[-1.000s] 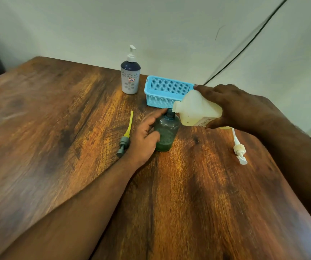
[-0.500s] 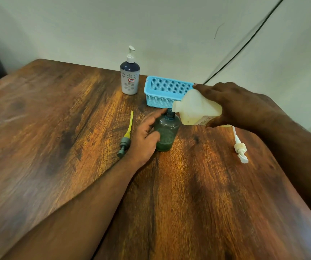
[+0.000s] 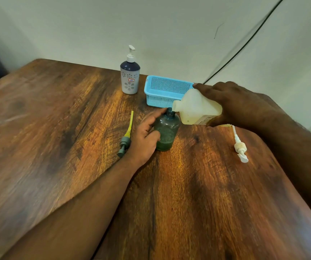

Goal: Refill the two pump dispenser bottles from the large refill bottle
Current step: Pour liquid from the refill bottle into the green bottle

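Refill bottle (image 3: 197, 107) is gripped tilted in the right hand (image 3: 231, 104), spout at the open neck of the green bottle (image 3: 166, 129), which the left hand's (image 3: 143, 139) fingers (image 3: 153, 135) clasp upright on the counter (image 3: 57, 128). Green liquid fills its base. Label text is unreadable. Blue basket (image 3: 165, 91) stands behind.
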